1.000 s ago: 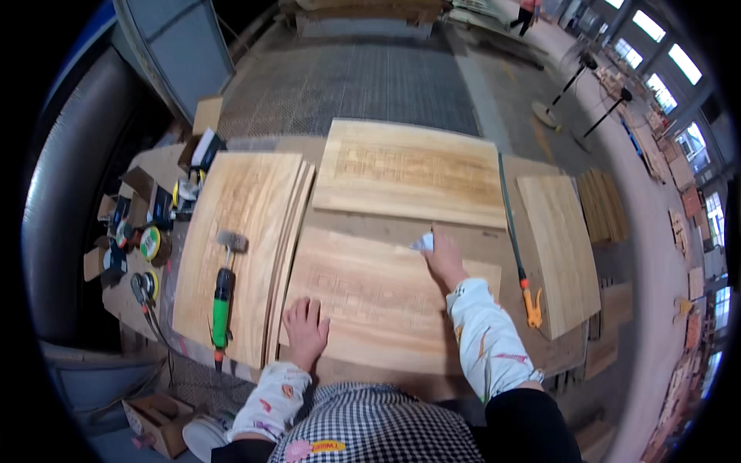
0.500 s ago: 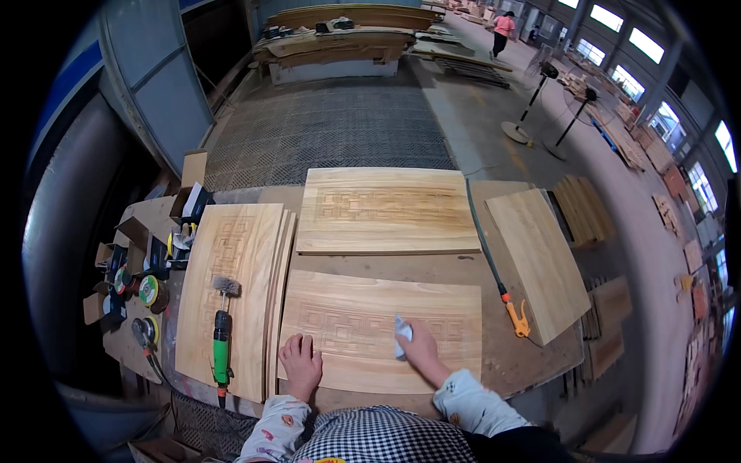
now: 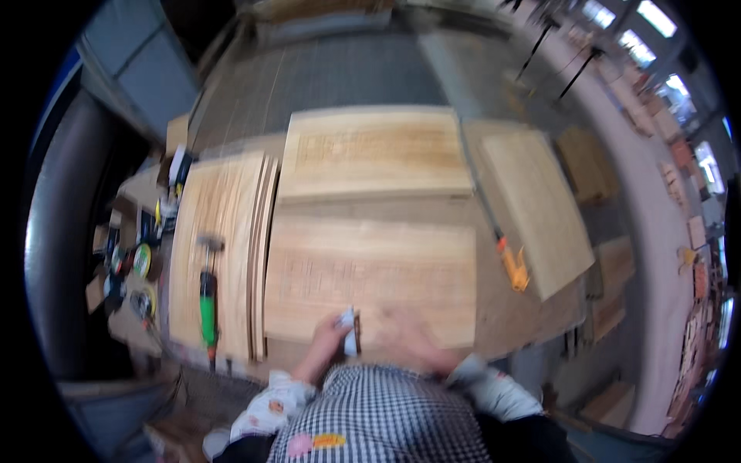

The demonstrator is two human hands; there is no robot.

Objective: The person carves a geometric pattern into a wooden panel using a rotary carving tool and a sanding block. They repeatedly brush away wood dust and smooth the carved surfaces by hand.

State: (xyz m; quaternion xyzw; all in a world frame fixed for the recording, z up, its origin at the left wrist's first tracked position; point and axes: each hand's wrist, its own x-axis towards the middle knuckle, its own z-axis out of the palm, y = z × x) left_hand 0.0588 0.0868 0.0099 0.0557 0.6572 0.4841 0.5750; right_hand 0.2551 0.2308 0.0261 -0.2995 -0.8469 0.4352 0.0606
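Note:
A carved wooden panel (image 3: 370,266) lies flat on the table in front of me. Over its near edge, my left hand (image 3: 330,337) grips a small folded piece of sandpaper (image 3: 350,333), pale on one side and brownish at the edge. My right hand (image 3: 405,333) is just right of it, above the panel, its fingers smeared by motion. On a stack of panels (image 3: 231,185) at the left rests a green power tool (image 3: 208,309) with a grey brush head (image 3: 210,243); neither hand touches it.
Beyond lies another carved panel (image 3: 378,154). A plain board (image 3: 536,208) sits at the right beside an orange air blow gun (image 3: 512,266) on a hose. Abrasive discs (image 3: 142,260) and a sander (image 3: 142,305) crowd the table's left end. Fans stand on the floor farther off.
The sandpaper has passed from my right hand to my left. Both hands have drawn together at the panel's near edge. The view has tilted downward, shifting everything up in the picture.

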